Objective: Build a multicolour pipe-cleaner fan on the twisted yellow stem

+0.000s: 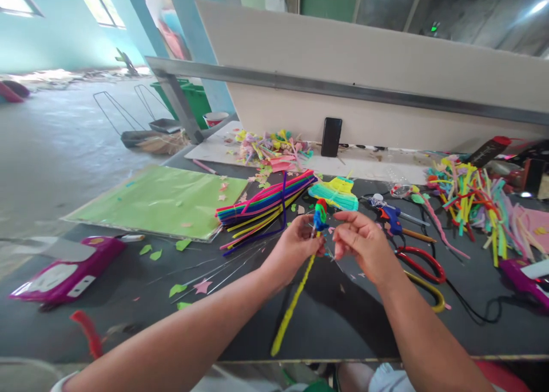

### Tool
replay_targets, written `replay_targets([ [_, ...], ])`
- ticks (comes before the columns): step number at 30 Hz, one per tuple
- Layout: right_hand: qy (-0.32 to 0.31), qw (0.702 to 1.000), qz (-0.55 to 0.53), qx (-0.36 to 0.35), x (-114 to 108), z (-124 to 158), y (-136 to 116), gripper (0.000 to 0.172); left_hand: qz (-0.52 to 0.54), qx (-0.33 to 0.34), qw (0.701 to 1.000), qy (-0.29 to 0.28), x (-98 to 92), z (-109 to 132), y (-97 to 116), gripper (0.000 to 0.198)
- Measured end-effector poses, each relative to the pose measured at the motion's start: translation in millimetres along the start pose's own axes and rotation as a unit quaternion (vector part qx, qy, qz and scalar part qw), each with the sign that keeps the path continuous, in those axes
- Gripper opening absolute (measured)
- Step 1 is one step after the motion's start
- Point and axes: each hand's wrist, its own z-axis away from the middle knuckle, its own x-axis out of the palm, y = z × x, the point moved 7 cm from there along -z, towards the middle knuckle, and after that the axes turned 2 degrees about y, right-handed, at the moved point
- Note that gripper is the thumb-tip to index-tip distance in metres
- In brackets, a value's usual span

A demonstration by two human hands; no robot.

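Note:
My left hand (295,244) pinches a pipe-cleaner flower just below its head (320,216), which is coiled in red, green and blue. Its fuzzy yellow stem (295,306) slants down toward the table's front edge. Close beside the head, to its right, is my right hand (360,240), with the index finger stretched toward it and the other fingers curled in. A thin clear strand shows under those fingertips; what they hold is too small to make out. Behind the hands lies a bundle of multicoloured pipe cleaners (266,203), and next to it a yellow and turquoise bundle (337,193).
Red-handled scissors (422,264) and a blue glue gun (391,219) lie at right, with a black cord. Piles of pipe-cleaner pieces (467,195) stand farther right. A green sheet (167,200) and purple case (71,269) are at left. A phone (331,136) leans on the back board.

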Motion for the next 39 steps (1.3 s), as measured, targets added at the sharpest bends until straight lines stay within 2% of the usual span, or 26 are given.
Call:
replay_targets([
  [2, 0.074, 0.993, -0.008, -0.09, -17, -7, -13, 0.03, 0.062, -0.021, 0.997, -0.039, 2.5, 3, 11, 0.03],
  [4, 0.094, 0.989, -0.022, -0.116, -26, -13, -16, 0.032, 0.119, -0.064, 0.987, -0.083, 6.5, 6, 17, 0.022],
  [8, -0.01, 0.998, -0.069, -0.006, -10, -18, 4, 0.033, 0.193, -0.117, 0.961, -0.158, 16.2, 13, 16, 0.014],
  [11, -0.067, 0.992, -0.101, 0.043, 3, -11, 11, 0.031, 0.211, -0.154, 0.951, -0.165, 18.1, 15, 3, 0.011],
  [15, -0.035, 0.993, -0.097, 0.062, -3, -12, 13, 0.027, 0.207, -0.195, 0.946, -0.156, 14.7, 12, -12, 0.015],
  [19, -0.008, 0.995, -0.078, 0.054, -14, -18, 14, 0.028, 0.243, -0.238, 0.923, -0.18, 15.6, 9, -15, 0.029],
  [21, -0.015, 0.996, -0.065, 0.051, -13, -19, 14, 0.027, 0.258, -0.239, 0.916, -0.195, 17.0, 9, -10, 0.041],
  [23, -0.023, 0.997, -0.056, 0.048, -10, -18, 13, 0.028, 0.25, -0.228, 0.92, -0.197, 17.0, 9, -4, 0.047],
  [26, -0.029, 0.997, -0.052, 0.041, -5, -15, 9, 0.029, 0.23, -0.207, 0.93, -0.197, 18.1, 12, 5, 0.04],
  [30, -0.031, 0.998, -0.05, 0.035, -3, -11, 3, 0.028, 0.249, -0.185, 0.928, -0.206, 22.2, 16, 15, 0.037],
  [34, -0.026, 0.998, -0.058, 0.025, -5, -11, 1, 0.029, 0.245, -0.163, 0.942, -0.163, 17.8, 14, 17, 0.017],
  [36, -0.026, 0.996, -0.075, 0.039, -6, -12, 4, 0.03, 0.241, -0.142, 0.95, -0.14, 13.9, 11, 18, 0.016],
  [39, -0.041, 0.989, -0.098, 0.098, -4, -12, 15, 0.027, 0.241, -0.104, 0.959, -0.107, 6.9, 6, 19, 0.02],
])
